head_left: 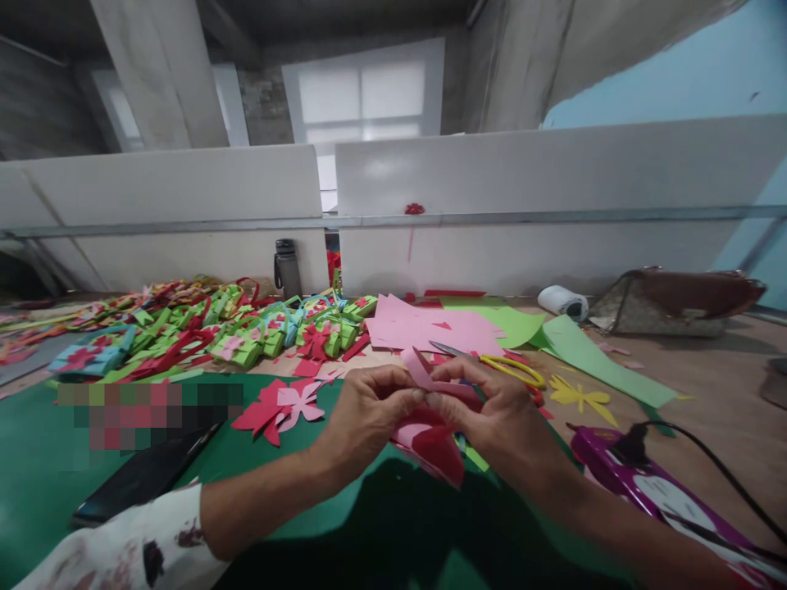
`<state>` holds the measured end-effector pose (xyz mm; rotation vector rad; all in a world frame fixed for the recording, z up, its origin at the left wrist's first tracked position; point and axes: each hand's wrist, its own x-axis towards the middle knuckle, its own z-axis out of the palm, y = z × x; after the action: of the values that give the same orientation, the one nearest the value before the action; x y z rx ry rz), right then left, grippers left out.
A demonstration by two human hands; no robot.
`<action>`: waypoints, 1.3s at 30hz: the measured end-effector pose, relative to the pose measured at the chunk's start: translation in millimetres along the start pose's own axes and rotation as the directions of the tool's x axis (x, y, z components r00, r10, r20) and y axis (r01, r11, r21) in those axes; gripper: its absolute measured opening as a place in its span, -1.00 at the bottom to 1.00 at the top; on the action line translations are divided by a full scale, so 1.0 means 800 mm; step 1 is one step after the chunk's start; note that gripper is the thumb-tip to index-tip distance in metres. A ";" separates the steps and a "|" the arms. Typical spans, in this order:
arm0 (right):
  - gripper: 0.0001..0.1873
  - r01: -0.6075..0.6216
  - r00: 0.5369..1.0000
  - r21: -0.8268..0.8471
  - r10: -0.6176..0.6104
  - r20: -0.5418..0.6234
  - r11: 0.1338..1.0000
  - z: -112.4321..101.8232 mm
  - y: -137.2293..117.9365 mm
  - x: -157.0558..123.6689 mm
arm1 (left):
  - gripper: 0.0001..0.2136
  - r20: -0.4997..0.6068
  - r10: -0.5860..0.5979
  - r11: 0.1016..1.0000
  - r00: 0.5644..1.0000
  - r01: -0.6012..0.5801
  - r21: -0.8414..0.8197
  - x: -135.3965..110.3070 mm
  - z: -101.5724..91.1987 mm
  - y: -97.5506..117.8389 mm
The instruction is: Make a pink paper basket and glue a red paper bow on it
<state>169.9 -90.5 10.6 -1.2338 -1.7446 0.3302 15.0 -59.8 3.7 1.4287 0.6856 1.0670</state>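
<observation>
Between my two hands, above a green mat (258,508), is a folded pink paper piece (430,442) with a pink paper strip (419,367) curving up from it. My left hand (369,418) pinches the strip between thumb and fingers. Close against it, my right hand (492,410) pinches the same strip from the other side. The thumbs almost meet in the middle. Red and pink paper flowers (298,406) lie left of my left hand. Just beyond my right hand are scissors with yellow handles (513,370), partly hidden, and a yellow paper butterfly (581,397).
Many green, blue and red paper bags (246,340) are heaped at the back left. Pink sheets (424,324) and green sheets (602,360) lie behind my hands. A grey bottle (287,269), a handbag (676,303), a black phone (141,475) and a purple power strip (652,492) stand around.
</observation>
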 end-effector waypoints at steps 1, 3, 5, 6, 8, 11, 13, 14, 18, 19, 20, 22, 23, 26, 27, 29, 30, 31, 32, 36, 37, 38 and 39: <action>-0.90 0.029 1.000 -0.016 -0.029 -0.005 0.999 -0.001 -0.001 -0.001 | -0.91 0.005 -0.001 1.000 1.000 0.001 -0.004 0.000 0.000 -0.001; -0.87 0.068 0.998 -0.023 -0.068 -0.013 0.997 -0.001 -0.001 -0.003 | -0.90 0.010 0.004 1.000 1.000 -0.004 0.004 0.001 -0.001 -0.004; -0.87 0.094 0.995 -0.032 -0.095 -0.018 0.995 0.001 0.001 -0.004 | -0.90 0.005 0.009 1.000 1.000 -0.009 0.019 0.000 -0.001 -0.006; -0.88 0.112 0.993 -0.042 -0.113 -0.023 0.993 0.001 0.002 -0.004 | -0.90 -0.004 0.008 1.000 1.000 -0.008 0.024 0.000 0.000 -0.007; -0.90 0.158 0.986 -0.065 -0.161 -0.040 0.985 0.003 0.003 -0.003 | -0.92 -0.028 -0.002 1.000 1.000 0.003 0.021 0.000 0.001 -0.006; -0.90 0.188 0.980 -0.099 -0.194 -0.052 0.977 0.004 0.003 -0.003 | -0.91 -0.027 -0.028 0.999 0.999 0.029 0.036 0.000 0.002 -0.004; -0.87 0.184 0.980 -0.127 -0.192 -0.057 0.975 0.003 0.001 -0.003 | -0.90 -0.030 0.002 0.994 1.000 0.001 0.111 -0.001 0.000 -0.005; -0.87 0.184 0.979 -0.140 -0.194 -0.062 0.973 0.002 0.000 -0.003 | -0.91 -0.058 0.071 0.982 0.996 -0.060 0.181 -0.001 -0.002 -0.007; -0.85 0.181 0.979 -0.180 -0.194 -0.058 0.967 0.001 0.000 -0.003 | -0.98 -0.050 0.586 0.674 0.809 -0.453 0.583 -0.005 -0.010 -0.012; -0.85 0.178 0.980 -0.191 -0.191 -0.051 0.965 0.002 0.000 -0.003 | -0.96 0.017 0.669 0.558 0.743 -0.517 0.649 -0.006 -0.012 -0.013; -0.85 0.180 0.980 -0.203 -0.192 -0.043 0.963 0.002 0.001 -0.003 | -0.92 0.088 0.723 0.453 0.685 -0.567 0.688 -0.006 -0.013 -0.014; -0.87 0.196 0.976 -0.224 -0.212 -0.047 0.955 0.004 0.002 -0.004 | -0.89 0.191 0.772 0.308 0.606 -0.619 0.722 -0.005 -0.015 -0.015; -0.88 0.209 0.972 -0.235 -0.227 -0.053 0.949 0.004 0.003 -0.005 | -0.89 0.215 0.782 0.271 0.585 -0.630 0.728 -0.004 -0.016 -0.016; -0.88 0.248 0.960 -0.267 -0.273 -0.060 0.931 0.005 0.004 -0.007 | -0.90 0.214 0.785 0.259 0.581 -0.623 0.738 -0.001 -0.017 -0.018; -0.88 0.260 0.957 -0.278 -0.285 -0.053 0.925 0.005 0.004 -0.008 | -0.89 0.206 0.784 0.268 0.585 -0.620 0.738 0.000 -0.017 -0.019; -0.88 0.284 0.950 -0.293 -0.309 -0.039 0.913 0.006 0.004 -0.009 | -0.88 0.201 0.783 0.279 0.589 -0.621 0.732 0.002 -0.018 -0.022; -0.89 0.298 0.946 -0.298 -0.323 -0.037 0.907 0.006 0.004 -0.009 | -0.88 0.201 0.783 0.281 0.589 -0.623 0.730 0.002 -0.018 -0.023; -0.90 0.311 0.941 -0.303 -0.336 -0.034 0.901 0.006 0.005 -0.010 | -0.88 0.199 0.783 0.283 0.589 -0.623 0.729 0.002 -0.018 -0.024; -0.90 0.322 0.936 -0.308 -0.349 -0.037 0.895 0.006 0.006 -0.010 | -0.88 0.197 0.786 0.285 0.586 -0.626 0.726 0.002 -0.018 -0.025; -0.87 0.351 0.924 -0.310 -0.380 -0.038 0.884 0.008 0.008 -0.010 | -0.89 0.170 0.786 0.333 0.594 -0.639 0.693 0.000 -0.014 -0.027; -0.86 0.351 0.925 -0.305 -0.377 -0.032 0.885 0.008 0.008 -0.010 | -0.90 0.166 0.778 0.352 0.606 -0.640 0.683 -0.001 -0.013 -0.026; -0.85 0.351 0.927 -0.300 -0.374 -0.023 0.887 0.008 0.008 -0.010 | -0.90 0.163 0.771 0.369 0.616 -0.640 0.674 -0.001 -0.012 -0.026; -0.85 0.352 0.928 -0.299 -0.373 -0.015 0.887 0.008 0.007 -0.010 | -0.91 0.161 0.765 0.382 0.624 -0.641 0.666 -0.002 -0.011 -0.026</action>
<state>168.5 -92.4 -0.8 -1.0710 -1.9632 -0.1983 10.1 -53.7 -17.4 2.4410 0.6013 1.7489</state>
